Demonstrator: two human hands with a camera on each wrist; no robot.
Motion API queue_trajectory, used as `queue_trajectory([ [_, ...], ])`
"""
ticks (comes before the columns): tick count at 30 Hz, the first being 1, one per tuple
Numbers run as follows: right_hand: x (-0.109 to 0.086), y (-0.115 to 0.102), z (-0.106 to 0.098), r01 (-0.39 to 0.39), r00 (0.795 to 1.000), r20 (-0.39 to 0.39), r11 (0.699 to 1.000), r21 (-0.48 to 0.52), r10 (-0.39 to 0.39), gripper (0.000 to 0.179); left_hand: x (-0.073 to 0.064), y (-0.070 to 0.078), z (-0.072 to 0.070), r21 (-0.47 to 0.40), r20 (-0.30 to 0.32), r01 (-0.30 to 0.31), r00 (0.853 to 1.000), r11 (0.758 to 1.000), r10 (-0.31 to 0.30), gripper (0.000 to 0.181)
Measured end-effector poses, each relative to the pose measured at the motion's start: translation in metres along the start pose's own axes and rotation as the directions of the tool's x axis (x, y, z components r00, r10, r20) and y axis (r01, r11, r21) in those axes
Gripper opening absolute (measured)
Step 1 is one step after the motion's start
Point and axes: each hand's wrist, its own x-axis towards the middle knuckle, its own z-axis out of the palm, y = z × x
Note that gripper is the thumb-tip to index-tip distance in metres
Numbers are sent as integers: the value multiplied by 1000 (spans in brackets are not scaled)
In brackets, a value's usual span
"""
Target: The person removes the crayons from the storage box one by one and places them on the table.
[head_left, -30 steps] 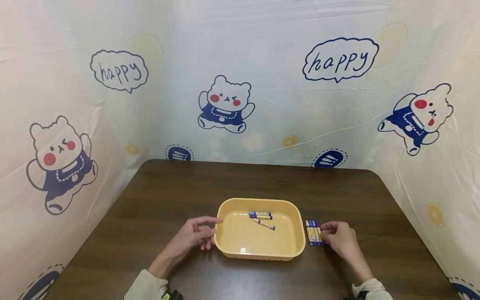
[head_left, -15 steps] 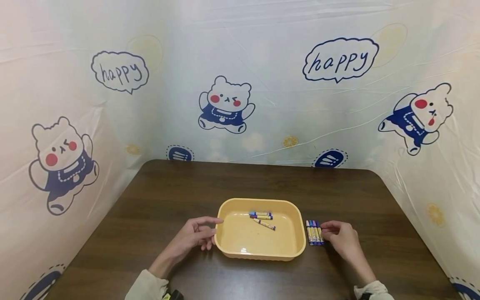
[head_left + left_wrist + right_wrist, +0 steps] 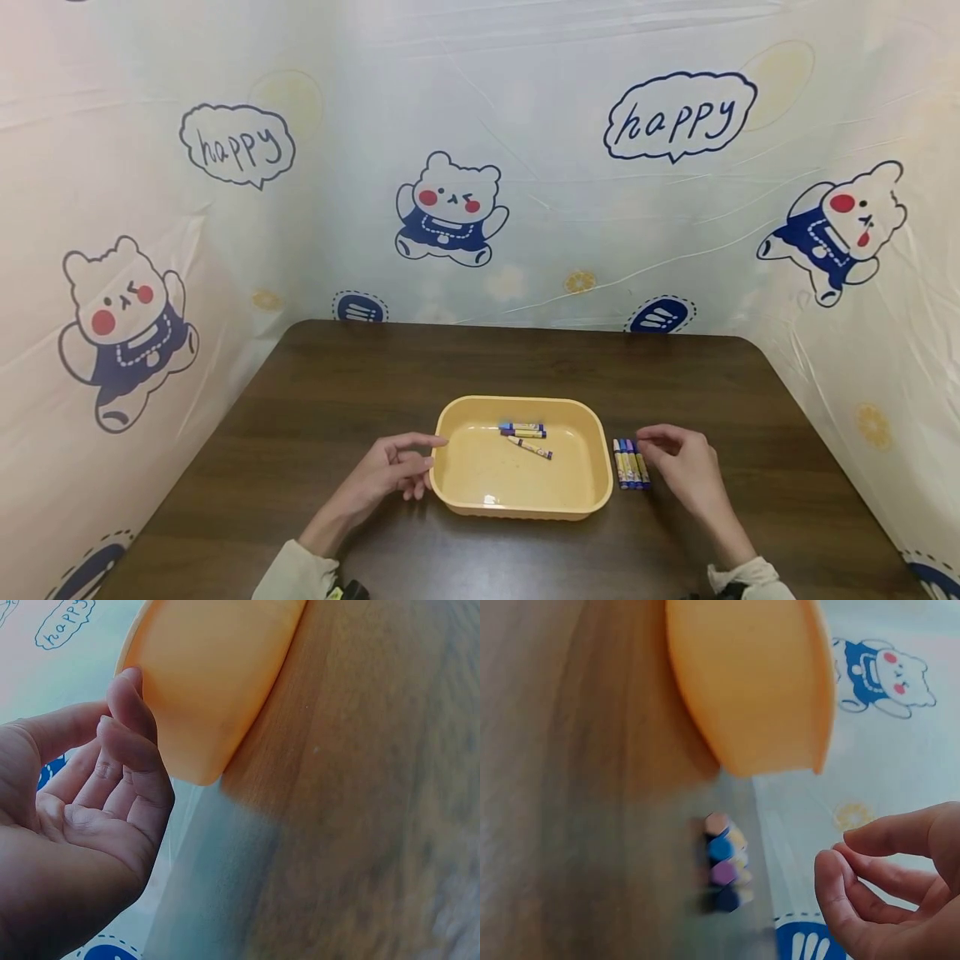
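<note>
A yellow plastic tub [image 3: 517, 492] stands on the table, with three crayons [image 3: 531, 448] lying inside it. My left hand [image 3: 382, 471] pinches the tub's left rim, the index fingertip over the edge and the thumb outside. Right of the tub, several crayons [image 3: 630, 467] lie side by side in a row. My right hand [image 3: 686, 462] hovers just beside that row, thumb and index finger slightly apart with nothing between them. In the right wrist view, the crayons' ends [image 3: 723, 871] show orange-brown, blue, purple and dark blue, and the hand [image 3: 900, 885] is apart from them.
The dark wooden table [image 3: 360, 358] reaches back to a printed curtain [image 3: 555, 225] with bears and "happy" bubbles, which also hangs along both sides. Pale sleeves [image 3: 296, 571] cover the forearms near the front.
My right hand has lifted its fingers from the right end of the crayon row and shifted slightly away from me. The left hand and the tub stay put.
</note>
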Motion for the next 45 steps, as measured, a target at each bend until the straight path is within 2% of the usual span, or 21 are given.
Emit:
queue_trajectory([
  [10,2,-26,1,68,997,19,996,64,-70,13,0,-1,1,1,-1,0,1000,1000,0,42],
  [14,3,-40,4,87,994,50,990,109,-93,14,0,-2,1,4,-7,2,1000,1000,-2,42],
  [20,10,-61,14,108,986,111,982,153,-125,17,1,-2,0,-5,-11,12,1000,1000,-12,43],
  [29,21,-86,38,153,971,163,979,135,-174,15,1,-2,0,-9,-17,10,1000,1000,-10,41],
  [39,25,-86,77,180,967,161,977,114,-197,13,-1,-1,1,-15,-17,18,1000,1000,-19,42],
  [45,24,-77,102,284,936,200,957,58,-290,15,-1,1,0,-3,-11,24,1000,1000,-24,42],
])
